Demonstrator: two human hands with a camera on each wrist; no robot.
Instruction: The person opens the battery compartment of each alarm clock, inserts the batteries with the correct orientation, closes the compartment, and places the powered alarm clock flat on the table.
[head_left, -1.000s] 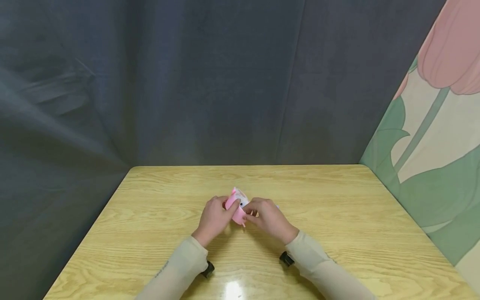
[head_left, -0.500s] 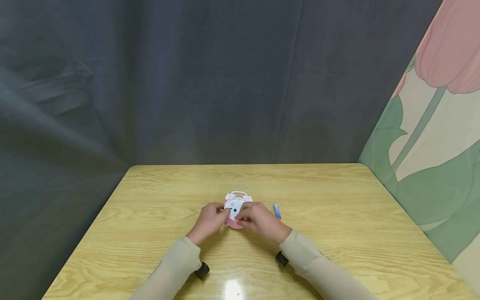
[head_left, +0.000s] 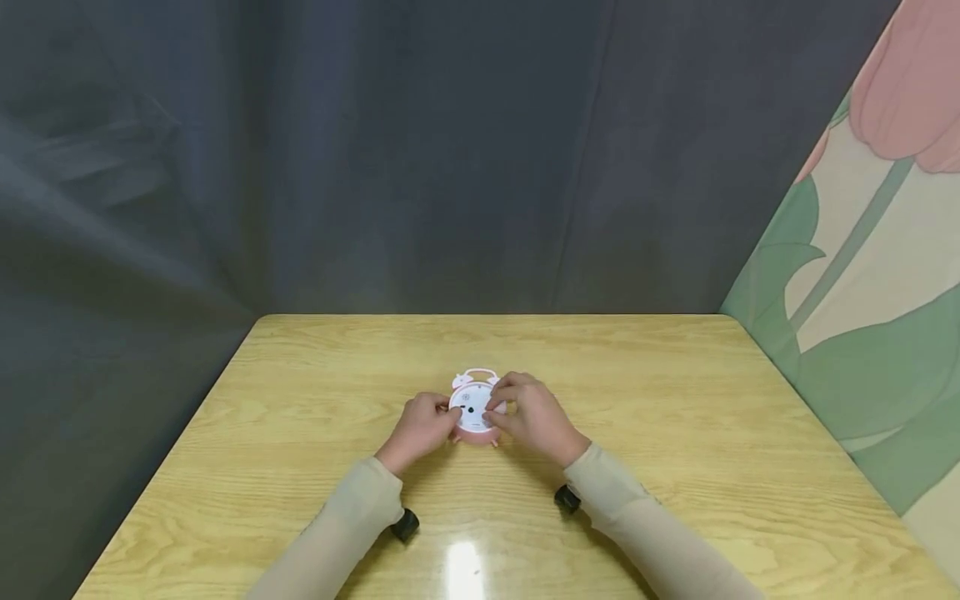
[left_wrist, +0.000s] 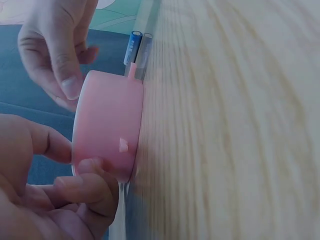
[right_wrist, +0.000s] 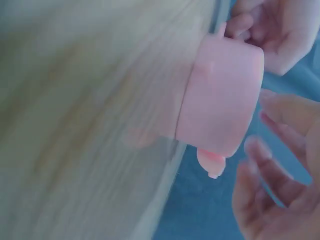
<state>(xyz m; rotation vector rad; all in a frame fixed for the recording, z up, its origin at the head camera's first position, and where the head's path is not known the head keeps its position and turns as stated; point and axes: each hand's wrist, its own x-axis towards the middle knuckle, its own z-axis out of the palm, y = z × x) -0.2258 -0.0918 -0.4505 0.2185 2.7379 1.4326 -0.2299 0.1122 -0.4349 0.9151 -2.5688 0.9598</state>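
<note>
A pink alarm clock (head_left: 476, 434) with two bells and a white handle lies on its face, its white back upward. My left hand (head_left: 420, 429) grips its left side, thumb over the back's edge and fingers against the pink wall. My right hand (head_left: 536, 417) is at the right part of the back, thumb and forefinger tips close together on it. In the right wrist view the other fingers of the right hand (right_wrist: 287, 165) stand apart from the clock (right_wrist: 222, 95). I cannot tell whether they pinch anything.
A blue battery (left_wrist: 132, 47) is on the table beyond the clock in the left wrist view; the right hand hides it from the head camera. The wooden table (head_left: 337, 358) ends at a dark curtain (head_left: 450, 167) behind. A flower-patterned panel (head_left: 885, 333) borders the right.
The clock was held tilted up between both hands; it has been lowered flat with its back upward. My right hand has shifted from its lower part to the right side of the back.
</note>
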